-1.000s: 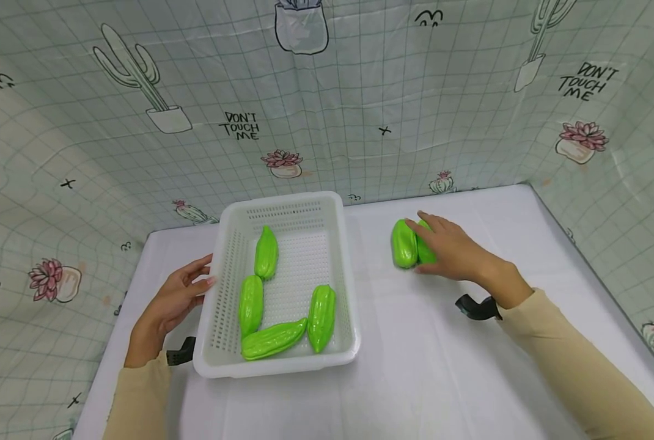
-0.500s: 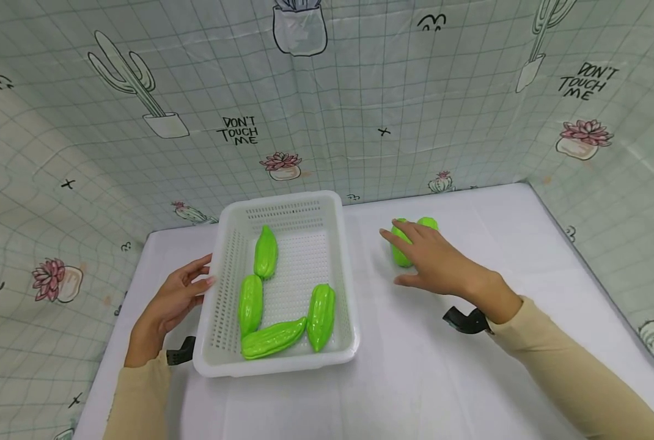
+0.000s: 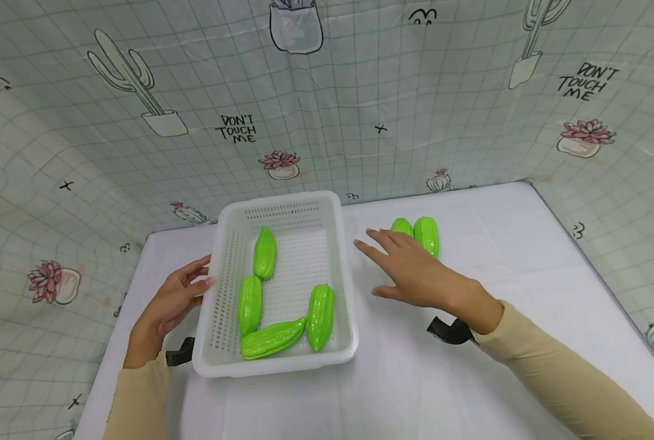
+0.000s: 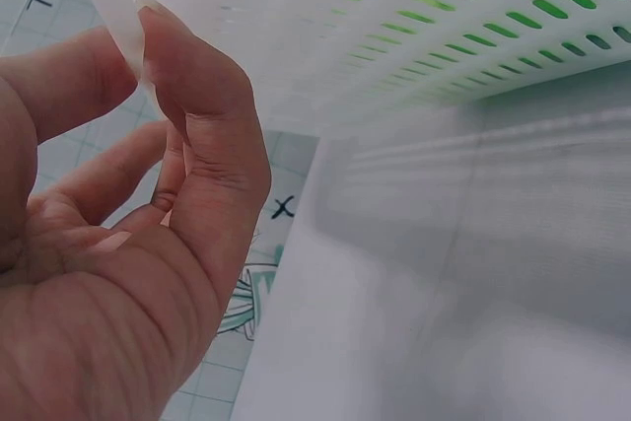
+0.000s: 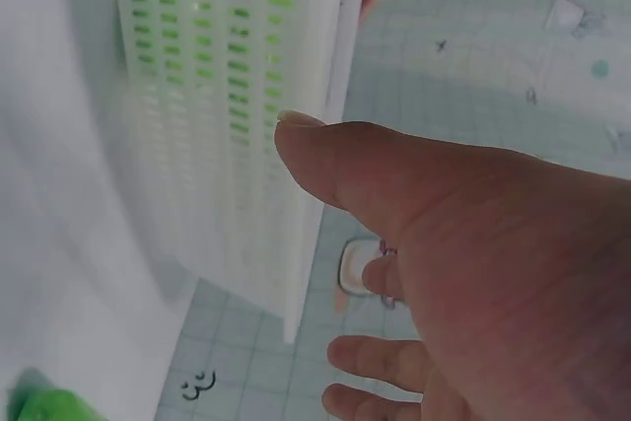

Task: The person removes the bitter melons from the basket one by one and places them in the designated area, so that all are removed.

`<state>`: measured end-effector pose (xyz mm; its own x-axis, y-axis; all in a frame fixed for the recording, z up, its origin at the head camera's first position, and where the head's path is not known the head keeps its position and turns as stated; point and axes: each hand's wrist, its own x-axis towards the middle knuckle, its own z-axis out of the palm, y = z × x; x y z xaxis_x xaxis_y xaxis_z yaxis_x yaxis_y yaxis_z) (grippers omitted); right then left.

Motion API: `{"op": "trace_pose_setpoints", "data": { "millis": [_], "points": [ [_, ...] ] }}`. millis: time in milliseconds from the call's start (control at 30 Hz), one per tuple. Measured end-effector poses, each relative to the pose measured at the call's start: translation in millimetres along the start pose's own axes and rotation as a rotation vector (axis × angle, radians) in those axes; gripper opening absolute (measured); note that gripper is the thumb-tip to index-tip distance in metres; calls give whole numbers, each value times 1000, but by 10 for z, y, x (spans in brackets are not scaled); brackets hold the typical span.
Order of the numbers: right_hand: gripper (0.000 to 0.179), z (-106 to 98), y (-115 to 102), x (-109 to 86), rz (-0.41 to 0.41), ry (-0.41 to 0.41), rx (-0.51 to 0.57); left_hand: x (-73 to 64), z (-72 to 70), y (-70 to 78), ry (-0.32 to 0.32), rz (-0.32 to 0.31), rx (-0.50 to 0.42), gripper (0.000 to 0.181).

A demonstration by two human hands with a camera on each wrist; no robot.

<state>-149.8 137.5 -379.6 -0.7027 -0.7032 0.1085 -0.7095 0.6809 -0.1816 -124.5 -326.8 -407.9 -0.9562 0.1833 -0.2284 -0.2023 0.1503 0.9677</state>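
A white perforated plastic basket [image 3: 283, 368] sits left of the middle of the table. My left hand [image 3: 175, 299] pinches its left rim between thumb and fingers, as the left wrist view shows closely. Inside lie several glossy green ribbed gourds, among them an upright-lying one [image 3: 321, 318] at right and a slanted one [image 3: 274, 340] at the near end. My right hand [image 3: 417, 269] hovers with fingers spread, between the basket and two more green gourds side by side on the table. It partly covers the left gourd [image 3: 401, 226]; the right gourd [image 3: 427, 235] shows more fully.
A white cloth covers the table [image 3: 393, 385]. Behind and at both sides hangs a gridded curtain [image 3: 349, 85] printed with cacti. Black wrist-worn camera mounts [image 3: 450, 330] jut from both wrists.
My right hand has moved left and slightly nearer, off the two gourds on the table and toward the basket, with nothing in it. The left hand and basket stay put.
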Motion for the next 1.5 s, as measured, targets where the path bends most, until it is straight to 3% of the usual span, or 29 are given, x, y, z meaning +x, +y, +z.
{"op": "trace_pose_setpoints", "data": {
  "millis": [600, 1033, 1500],
  "points": [
    [82, -2, -459, 254, -123, -103, -70, -47, 0, -16, 6, 4, 20, 74],
    [81, -41, -606, 409, -190, -85, -178, -46, 3, -1, 2, 16, 17, 73],
    [79, -72, -748, 574, -170, -208, -218, -9, 13, -21, 9, 14, 33, 73]
  ]
}}
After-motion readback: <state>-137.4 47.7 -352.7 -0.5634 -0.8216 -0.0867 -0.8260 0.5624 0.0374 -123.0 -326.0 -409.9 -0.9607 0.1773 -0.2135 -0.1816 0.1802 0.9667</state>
